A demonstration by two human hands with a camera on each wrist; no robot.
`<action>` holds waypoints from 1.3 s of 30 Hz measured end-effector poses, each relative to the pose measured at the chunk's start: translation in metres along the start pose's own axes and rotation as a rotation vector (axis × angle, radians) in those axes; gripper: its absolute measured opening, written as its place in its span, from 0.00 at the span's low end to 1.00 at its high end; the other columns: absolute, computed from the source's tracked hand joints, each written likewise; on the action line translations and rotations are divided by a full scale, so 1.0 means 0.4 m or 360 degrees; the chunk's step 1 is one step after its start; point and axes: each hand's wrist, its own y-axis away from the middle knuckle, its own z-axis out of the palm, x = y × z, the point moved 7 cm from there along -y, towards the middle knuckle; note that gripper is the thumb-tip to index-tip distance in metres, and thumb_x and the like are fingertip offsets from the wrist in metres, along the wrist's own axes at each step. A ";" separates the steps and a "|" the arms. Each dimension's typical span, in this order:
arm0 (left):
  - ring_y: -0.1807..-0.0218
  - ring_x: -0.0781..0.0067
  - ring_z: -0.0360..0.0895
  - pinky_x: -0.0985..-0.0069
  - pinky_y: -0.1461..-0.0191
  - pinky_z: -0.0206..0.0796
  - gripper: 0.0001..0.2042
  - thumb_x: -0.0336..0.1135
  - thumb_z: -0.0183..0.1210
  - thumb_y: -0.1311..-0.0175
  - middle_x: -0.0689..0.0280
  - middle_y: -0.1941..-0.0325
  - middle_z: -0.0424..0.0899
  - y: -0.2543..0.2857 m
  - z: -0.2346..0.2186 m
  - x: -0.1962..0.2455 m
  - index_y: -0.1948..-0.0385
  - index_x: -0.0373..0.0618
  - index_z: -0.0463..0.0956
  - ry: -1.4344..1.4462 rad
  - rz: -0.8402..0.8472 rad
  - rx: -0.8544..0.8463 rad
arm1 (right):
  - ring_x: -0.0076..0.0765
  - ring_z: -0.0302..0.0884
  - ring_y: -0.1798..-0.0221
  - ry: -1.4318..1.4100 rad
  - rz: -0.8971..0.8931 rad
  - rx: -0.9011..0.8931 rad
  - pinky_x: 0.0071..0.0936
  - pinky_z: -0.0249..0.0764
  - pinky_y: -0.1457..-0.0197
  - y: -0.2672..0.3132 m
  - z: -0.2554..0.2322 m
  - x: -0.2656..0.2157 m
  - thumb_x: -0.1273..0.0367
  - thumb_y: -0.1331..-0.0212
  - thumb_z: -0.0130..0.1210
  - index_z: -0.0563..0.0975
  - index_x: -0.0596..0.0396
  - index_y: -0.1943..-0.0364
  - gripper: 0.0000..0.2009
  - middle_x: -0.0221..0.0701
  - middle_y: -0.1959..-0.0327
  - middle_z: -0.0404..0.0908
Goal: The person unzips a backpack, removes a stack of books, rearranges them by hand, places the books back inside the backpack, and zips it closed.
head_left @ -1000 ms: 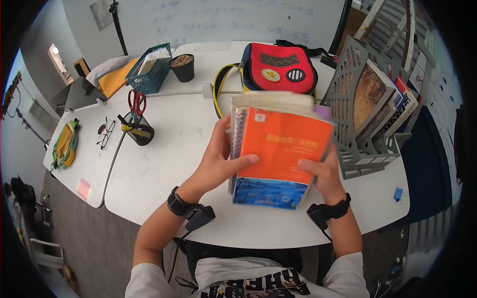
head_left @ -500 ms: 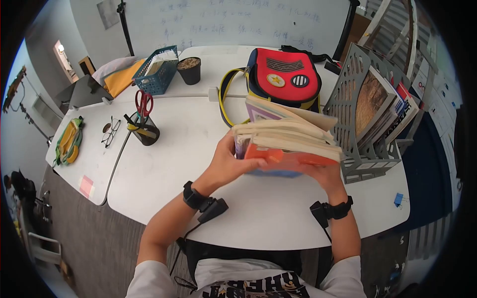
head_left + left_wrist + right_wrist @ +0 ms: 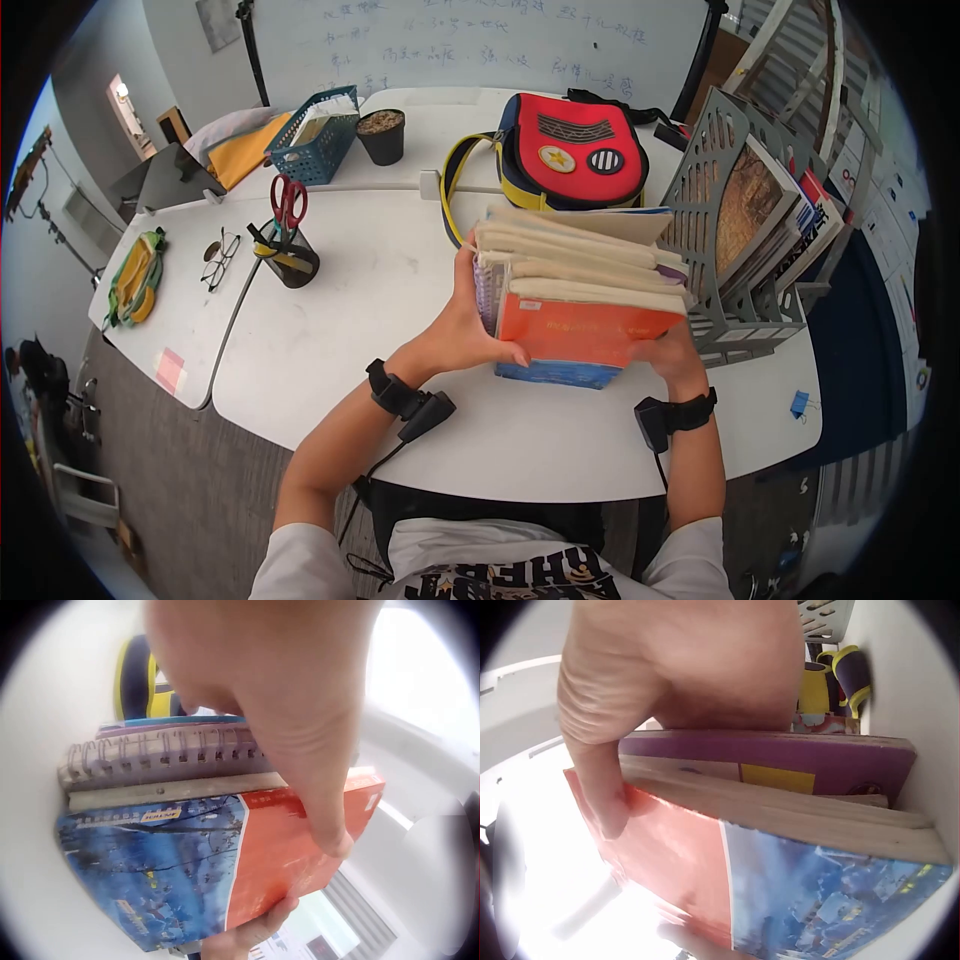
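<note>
Both hands hold a stack of books upright over the white table, top page edges facing up. At the front is an orange and blue book (image 3: 590, 335). My left hand (image 3: 462, 325) grips the left side, its thumb across the orange cover and its fingers behind. My right hand (image 3: 680, 355) grips the right side, thumb on the same cover. Behind the front book, the left wrist view shows a spiral-bound notebook (image 3: 176, 746). A purple book (image 3: 847, 761) appears in the right wrist view. The lower edges stand close to the tabletop.
A red backpack (image 3: 580, 145) lies just beyond the books. To the right stands a grey file rack (image 3: 700, 200) with magazines. Leftward are a pen holder (image 3: 292, 268) with scissors, glasses (image 3: 220, 262) and a green-yellow pouch (image 3: 138, 278). A blue basket (image 3: 318, 150) and plant pot (image 3: 382, 140) sit behind.
The stack first tipped so its top page edges came into view, with the orange cover foreshortened. It then tilted partly back, showing more cover. Both hands kept their hold on the sides.
</note>
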 end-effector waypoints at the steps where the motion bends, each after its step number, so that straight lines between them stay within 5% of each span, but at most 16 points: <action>1: 0.27 0.60 0.49 0.63 0.26 0.43 0.62 0.49 0.79 0.65 0.56 0.30 0.50 0.001 0.009 0.004 0.31 0.43 0.38 0.0031 -0.0072 -0.0102 | 0.31 0.64 0.36 -0.0031 -0.0007 -0.0050 0.32 0.58 0.31 0.003 0.000 0.001 0.64 0.65 0.77 0.61 0.60 0.36 0.48 0.34 0.39 0.70; 6: 0.30 0.63 0.55 0.67 0.27 0.47 0.56 0.40 0.76 0.59 0.57 0.34 0.60 0.012 0.029 0.005 0.32 0.42 0.39 0.0124 -0.0357 -0.0164 | 0.32 0.61 0.33 0.0271 0.0033 0.0011 0.33 0.55 0.30 -0.020 -0.024 0.000 0.58 0.69 0.79 0.59 0.58 0.33 0.54 0.35 0.38 0.68; 8: 0.30 0.64 0.55 0.67 0.28 0.50 0.52 0.36 0.73 0.57 0.57 0.34 0.60 0.006 0.031 0.013 0.33 0.41 0.41 -0.0002 -0.0270 -0.0167 | 0.32 0.60 0.32 0.0253 -0.0516 0.0389 0.33 0.54 0.29 -0.016 -0.052 -0.080 0.52 0.69 0.78 0.57 0.56 0.32 0.56 0.36 0.37 0.67; 10: 0.30 0.64 0.55 0.66 0.29 0.50 0.51 0.35 0.72 0.56 0.56 0.34 0.59 0.008 0.036 0.010 0.34 0.41 0.42 0.0028 -0.0284 -0.0186 | 0.33 0.57 0.31 0.0184 -0.0505 0.0245 0.33 0.52 0.28 -0.014 -0.042 -0.067 0.48 0.59 0.72 0.54 0.55 0.30 0.53 0.37 0.34 0.62; 12: 0.31 0.64 0.56 0.66 0.29 0.51 0.49 0.34 0.71 0.56 0.56 0.34 0.59 0.013 0.042 -0.003 0.34 0.41 0.42 0.0049 -0.0312 -0.0223 | 0.34 0.54 0.29 0.0079 0.0138 0.0320 0.32 0.51 0.28 -0.008 -0.044 0.063 0.45 0.49 0.63 0.48 0.54 0.29 0.50 0.37 0.30 0.57; 13: 0.30 0.63 0.55 0.66 0.29 0.51 0.51 0.37 0.73 0.56 0.55 0.34 0.57 0.015 0.039 -0.009 0.35 0.41 0.40 0.0039 -0.0255 -0.0193 | 0.33 0.54 0.28 0.0243 0.0128 0.0170 0.31 0.52 0.28 -0.003 -0.022 0.068 0.42 0.43 0.53 0.48 0.54 0.29 0.46 0.36 0.29 0.56; 17: 0.29 0.60 0.53 0.64 0.28 0.49 0.57 0.45 0.77 0.59 0.50 0.32 0.53 0.008 0.014 0.010 0.38 0.42 0.33 -0.0043 -0.0144 -0.0060 | 0.32 0.57 0.30 0.0032 0.0069 0.0175 0.31 0.54 0.29 -0.003 0.003 0.101 0.40 0.42 0.49 0.50 0.55 0.29 0.45 0.36 0.31 0.59; 20: 0.30 0.60 0.53 0.64 0.28 0.49 0.58 0.48 0.78 0.61 0.49 0.33 0.54 0.011 0.020 0.019 0.40 0.43 0.33 -0.0145 -0.0187 -0.0122 | 0.34 0.57 0.30 0.0344 0.0101 0.0151 0.32 0.54 0.29 -0.005 0.004 0.051 0.36 0.46 0.50 0.51 0.57 0.30 0.48 0.36 0.31 0.60; 23: 0.30 0.60 0.55 0.64 0.28 0.48 0.55 0.44 0.77 0.58 0.49 0.33 0.56 0.032 0.031 0.014 0.40 0.43 0.34 -0.0214 -0.0192 -0.0175 | 0.35 0.55 0.29 0.0189 -0.0039 -0.0101 0.34 0.54 0.29 -0.002 0.032 0.012 0.34 0.53 0.55 0.50 0.57 0.31 0.53 0.37 0.32 0.58; 27: 0.31 0.61 0.57 0.65 0.29 0.50 0.52 0.40 0.77 0.57 0.49 0.35 0.59 0.042 0.029 0.012 0.41 0.43 0.37 -0.0327 -0.0045 -0.0217 | 0.35 0.58 0.31 0.0446 -0.0118 0.0110 0.33 0.56 0.31 -0.015 0.044 0.025 0.39 0.56 0.63 0.52 0.58 0.32 0.53 0.37 0.34 0.61; 29: 0.32 0.63 0.59 0.65 0.30 0.53 0.49 0.39 0.77 0.57 0.51 0.37 0.62 0.036 0.020 0.026 0.42 0.42 0.41 -0.0232 -0.0307 -0.0222 | 0.34 0.59 0.33 0.0520 -0.0159 0.0114 0.33 0.58 0.32 -0.015 0.031 0.015 0.42 0.56 0.66 0.52 0.58 0.33 0.52 0.36 0.36 0.61; 31: 0.33 0.63 0.60 0.65 0.30 0.55 0.48 0.39 0.77 0.57 0.51 0.38 0.63 0.032 0.022 0.027 0.42 0.42 0.43 -0.0200 -0.0298 -0.0192 | 0.32 0.69 0.44 0.0600 -0.0686 0.0550 0.30 0.66 0.40 0.008 -0.022 -0.065 0.52 0.46 0.65 0.62 0.60 0.39 0.37 0.34 0.47 0.71; 34: 0.33 0.64 0.61 0.66 0.31 0.56 0.47 0.38 0.77 0.58 0.53 0.38 0.64 0.031 0.016 0.030 0.42 0.41 0.46 -0.0145 -0.0291 -0.0112 | 0.28 0.75 0.56 0.0616 -0.0644 0.0686 0.27 0.71 0.50 0.058 -0.055 -0.124 0.65 0.39 0.59 0.70 0.62 0.48 0.20 0.31 0.61 0.76; 35: 0.33 0.64 0.61 0.66 0.31 0.56 0.47 0.38 0.77 0.58 0.53 0.38 0.64 0.031 0.018 0.030 0.42 0.41 0.46 -0.0112 -0.0293 -0.0102 | 0.27 0.78 0.61 0.1096 -0.0764 0.0576 0.25 0.73 0.55 0.055 -0.009 -0.136 0.74 0.39 0.52 0.75 0.63 0.54 0.11 0.31 0.68 0.78; 38: 0.33 0.64 0.61 0.66 0.30 0.55 0.50 0.38 0.78 0.59 0.55 0.37 0.64 0.027 0.019 0.021 0.39 0.41 0.45 -0.0079 -0.0274 -0.0158 | 0.27 0.77 0.55 0.0959 -0.0400 0.0605 0.26 0.73 0.52 0.035 0.026 -0.119 0.75 0.39 0.52 0.73 0.62 0.50 0.14 0.34 0.61 0.79; 39: 0.33 0.64 0.61 0.66 0.30 0.55 0.50 0.38 0.78 0.59 0.55 0.37 0.64 0.026 0.021 0.019 0.39 0.41 0.45 -0.0079 -0.0273 -0.0166 | 0.28 0.76 0.49 0.0715 -0.0520 0.0557 0.26 0.71 0.46 0.026 0.030 -0.144 0.75 0.40 0.52 0.70 0.62 0.45 0.18 0.34 0.53 0.78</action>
